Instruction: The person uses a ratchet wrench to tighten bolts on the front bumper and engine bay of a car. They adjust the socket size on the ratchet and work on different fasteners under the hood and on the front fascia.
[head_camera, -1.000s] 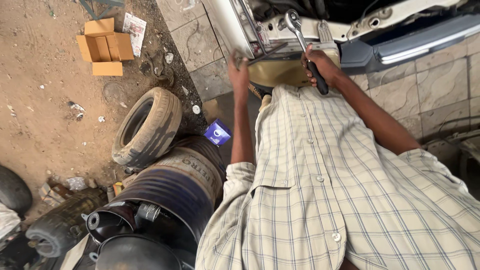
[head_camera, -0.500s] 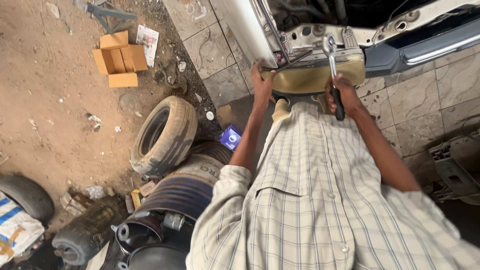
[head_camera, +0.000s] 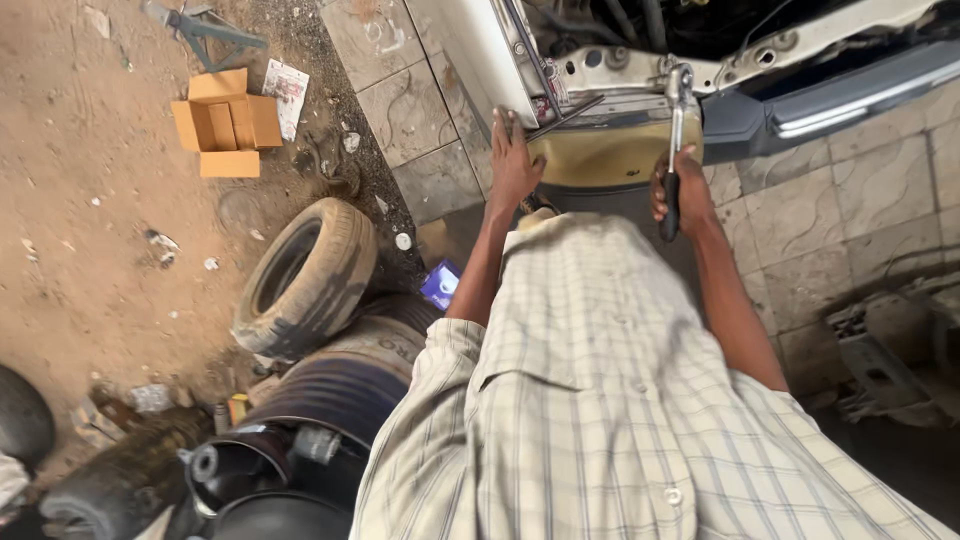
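Two hands up at the car front in the upper middle of the frame: the right hand (head_camera: 682, 195) is wrapped tight round the black grip of one ratchet wrench (head_camera: 676, 130), its head up on the white metal panel (head_camera: 640, 70); the left hand (head_camera: 513, 160) lies flat and open on the yellowish part (head_camera: 610, 160), holding nothing. One worn tyre (head_camera: 305, 275) left of centre, one open cardboard box (head_camera: 226, 122) upper left, one small blue box (head_camera: 440, 284) beside the left forearm

Both arms reach forward; the left hand (head_camera: 513, 160) lies flat with fingers straight, the right hand (head_camera: 680, 190) is closed in a fist.
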